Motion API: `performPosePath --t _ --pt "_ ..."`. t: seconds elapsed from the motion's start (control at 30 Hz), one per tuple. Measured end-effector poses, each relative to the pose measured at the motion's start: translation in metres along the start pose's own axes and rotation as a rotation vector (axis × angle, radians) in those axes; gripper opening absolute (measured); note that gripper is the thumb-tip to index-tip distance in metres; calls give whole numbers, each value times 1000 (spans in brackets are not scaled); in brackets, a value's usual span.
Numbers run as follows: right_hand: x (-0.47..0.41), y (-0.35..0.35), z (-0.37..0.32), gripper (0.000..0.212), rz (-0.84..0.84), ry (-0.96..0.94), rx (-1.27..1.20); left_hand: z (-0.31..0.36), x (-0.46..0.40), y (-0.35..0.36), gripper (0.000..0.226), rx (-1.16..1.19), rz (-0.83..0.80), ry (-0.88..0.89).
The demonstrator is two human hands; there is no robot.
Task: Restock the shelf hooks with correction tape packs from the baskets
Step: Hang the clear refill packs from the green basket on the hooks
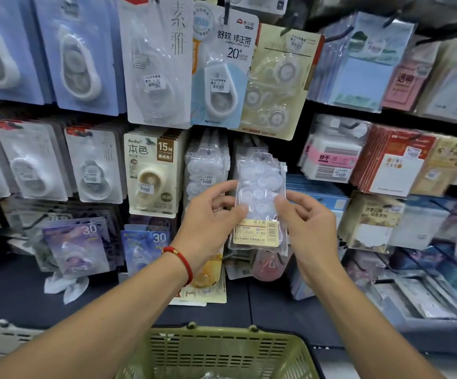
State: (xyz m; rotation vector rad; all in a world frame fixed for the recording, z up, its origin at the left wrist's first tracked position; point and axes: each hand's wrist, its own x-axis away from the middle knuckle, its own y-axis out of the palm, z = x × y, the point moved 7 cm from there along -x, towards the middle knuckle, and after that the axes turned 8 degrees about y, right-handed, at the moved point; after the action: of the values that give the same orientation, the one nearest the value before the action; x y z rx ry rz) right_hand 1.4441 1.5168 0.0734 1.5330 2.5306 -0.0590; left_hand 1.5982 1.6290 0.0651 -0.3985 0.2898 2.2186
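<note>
Midway through restocking: clear plastic pack of white correction tape refills with a yellow label (258, 203) pinched between left hand (208, 222) and right hand (308, 225) before the full middle-row hooks, not visibly hung yet; near green plastic basket (221, 351) still holding stock.

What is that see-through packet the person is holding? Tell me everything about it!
The clear plastic packet stands upright before the shelf hooks. Round white refills show through it, and a cream label with a barcode sits near its bottom. The left hand and the right hand pinch its two sides. Similar packets hang behind.
</note>
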Motion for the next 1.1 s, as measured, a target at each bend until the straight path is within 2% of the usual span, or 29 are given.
performPosePath --t 0.17,0.27,0.33,0.4,0.5,0.57,0.73,0.9,1.0,1.1 --pt "-3 -3 1 12 30 -17 -42 -1 -2 2 53 3 9 5" --pt "-9 -5 4 9 58 -42 61 -3 -4 1 54 -63 -19 14" --pt "-12 -7 7 20 103 -101 383 -3 -5 -3 50 -305 -70 78" --pt "-10 -4 11 40 140 -251 799 -1 -2 -11 47 -736 -113 234" --pt "-2 19 15 44 35 -556 1010 2 3 -22 51 -1094 -138 435" --pt "-11 41 26 51 -85 -619 1152 -2 2 -26 62 -1249 -153 476" --pt "-55 75 52 70 -126 -464 1402 -32 1 -33 91 -1440 -346 392" --pt "-95 91 64 74 -150 -325 1431 -41 2 -41 95 -1470 -369 442" --pt "-109 84 74 68 -171 -180 1396 -43 5 -46 92 -1473 -392 457" --pt "-100 78 74 51 -117 -220 1295 -46 13 -52 82 -1448 -428 423"
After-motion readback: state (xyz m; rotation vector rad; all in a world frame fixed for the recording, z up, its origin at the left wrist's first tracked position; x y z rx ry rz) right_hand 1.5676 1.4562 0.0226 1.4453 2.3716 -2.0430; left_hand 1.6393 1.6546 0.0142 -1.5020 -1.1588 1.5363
